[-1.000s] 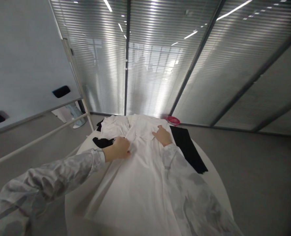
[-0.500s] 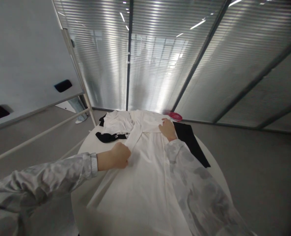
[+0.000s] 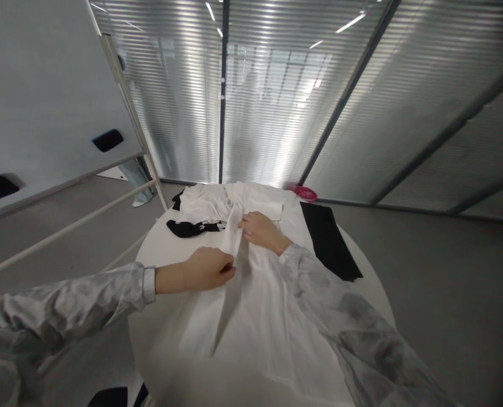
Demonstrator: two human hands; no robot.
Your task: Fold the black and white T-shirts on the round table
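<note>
A white shirt [image 3: 272, 316] lies spread over a round white table, with its left side lifted into a fold. My left hand [image 3: 209, 268] is closed, pinching the raised edge of the cloth. Farther up the same fold, my right hand [image 3: 263, 230] has its fingers curled on the fabric. The fingertips of the right hand are partly sunk in the cloth. Beyond the hands, more white fabric [image 3: 204, 202] is bunched at the far side of the table.
Folded black cloth [image 3: 331, 240] lies on the table's right side, and a black piece with a white mark [image 3: 185, 228] on its left. A pink basket [image 3: 305, 194] stands beyond. At left is a whiteboard [image 3: 43, 85] on a frame; behind it, a person's leg [image 3: 136, 180].
My right hand has moved left from the shirt's right side to the fold. The left hand has shifted slightly right, and the shirt's left edge is now raised and turned inward.
</note>
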